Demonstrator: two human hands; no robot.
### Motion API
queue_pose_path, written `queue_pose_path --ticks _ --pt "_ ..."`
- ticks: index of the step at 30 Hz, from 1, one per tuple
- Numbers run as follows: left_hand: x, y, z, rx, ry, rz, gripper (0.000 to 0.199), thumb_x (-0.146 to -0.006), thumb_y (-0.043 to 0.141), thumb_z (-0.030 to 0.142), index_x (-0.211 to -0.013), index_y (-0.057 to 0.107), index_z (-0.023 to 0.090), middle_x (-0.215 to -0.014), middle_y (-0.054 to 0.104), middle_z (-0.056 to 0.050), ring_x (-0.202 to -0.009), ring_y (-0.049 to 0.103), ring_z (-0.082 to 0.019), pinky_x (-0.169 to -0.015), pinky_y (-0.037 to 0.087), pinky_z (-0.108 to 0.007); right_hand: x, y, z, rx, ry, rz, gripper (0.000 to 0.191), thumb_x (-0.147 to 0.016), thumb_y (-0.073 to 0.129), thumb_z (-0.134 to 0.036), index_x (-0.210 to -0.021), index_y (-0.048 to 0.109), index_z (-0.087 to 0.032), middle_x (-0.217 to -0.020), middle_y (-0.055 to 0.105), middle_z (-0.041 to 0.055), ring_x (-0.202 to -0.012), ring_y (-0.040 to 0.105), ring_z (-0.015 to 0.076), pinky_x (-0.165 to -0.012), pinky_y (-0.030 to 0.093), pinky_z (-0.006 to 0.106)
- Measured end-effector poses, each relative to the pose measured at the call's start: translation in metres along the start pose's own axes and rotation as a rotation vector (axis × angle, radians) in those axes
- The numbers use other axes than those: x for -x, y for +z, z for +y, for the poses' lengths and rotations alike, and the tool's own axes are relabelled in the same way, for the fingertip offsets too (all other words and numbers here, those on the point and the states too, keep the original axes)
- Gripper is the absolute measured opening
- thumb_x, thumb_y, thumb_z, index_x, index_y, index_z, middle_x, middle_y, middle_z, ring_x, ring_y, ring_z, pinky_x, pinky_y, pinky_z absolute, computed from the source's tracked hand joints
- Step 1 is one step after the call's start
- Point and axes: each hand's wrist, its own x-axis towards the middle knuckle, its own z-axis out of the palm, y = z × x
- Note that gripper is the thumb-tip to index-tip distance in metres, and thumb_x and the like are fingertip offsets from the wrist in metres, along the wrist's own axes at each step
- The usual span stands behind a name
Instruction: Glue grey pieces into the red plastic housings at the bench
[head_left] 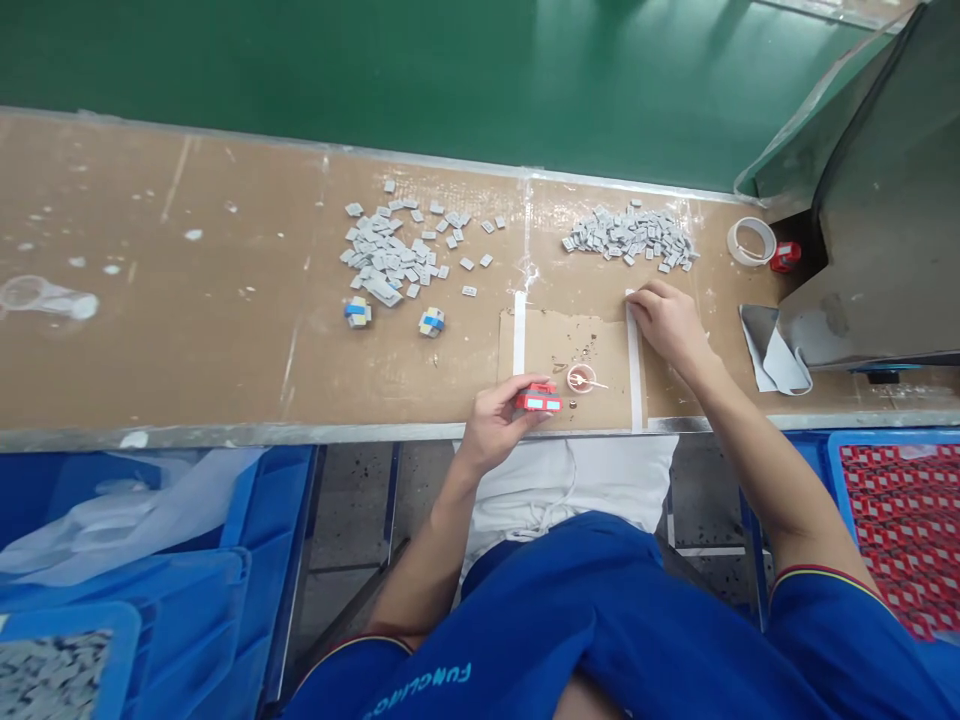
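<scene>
My left hand (pixel 493 425) is closed around a small red toy vehicle (pixel 538 398) with pale blue windows, just above the table's front edge. To its right stands a small round cup (pixel 581 378) with a thin white stick lying across it. My right hand (pixel 670 322) has its fingertips pinched together at the far end of a white tape strip (pixel 635 375); whatever lies between them is hidden or too small to make out. Another white strip (pixel 519 332) runs along the left of the cardboard piece (pixel 555 335). Small dark bits (pixel 592 340) lie scattered beyond the cup.
Loose grey pieces form a left pile (pixel 386 250) and a right pile (pixel 634 236). Nearby sit two blue-banded blocks (pixel 431 321). At right are a tape roll (pixel 751 242), a red piece (pixel 785 257) and a metal housing (pixel 885 240). Blue crates (pixel 191 620) flank the table.
</scene>
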Motion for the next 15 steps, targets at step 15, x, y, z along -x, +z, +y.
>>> queue_pose_path --ticks 15 --pt "0.002 -0.003 -0.004 0.205 -0.009 -0.157 0.039 -0.082 0.09 0.036 -0.114 0.078 0.018 -0.103 0.084 -0.009 -0.094 0.08 -0.019 -0.084 0.062 -0.026 0.092 -0.023 -0.152 -0.833 0.102 0.066 0.006 -0.095 0.074 -0.018 -0.092 0.075 -0.022 -0.088 0.078 0.0031 -0.077 0.072 0.0161 -0.068 0.06 0.027"
